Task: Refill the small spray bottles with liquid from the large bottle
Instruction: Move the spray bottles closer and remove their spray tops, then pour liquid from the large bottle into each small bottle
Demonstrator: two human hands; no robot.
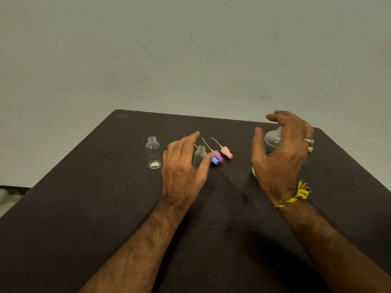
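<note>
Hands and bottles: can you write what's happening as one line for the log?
left hand open beside small bottle | right hand open around large bottle, no grip visible | spray caps off, on table

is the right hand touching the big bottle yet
Cannot tell. In the head view the right hand curves around the big bottle with fingers spread, but it hides the bottle's side, so no contact or gap shows.

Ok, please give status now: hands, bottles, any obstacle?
Both hands open: left hand beside small bottle, right hand around large bottle, not gripping. Spray caps off. No obstacle.
</note>
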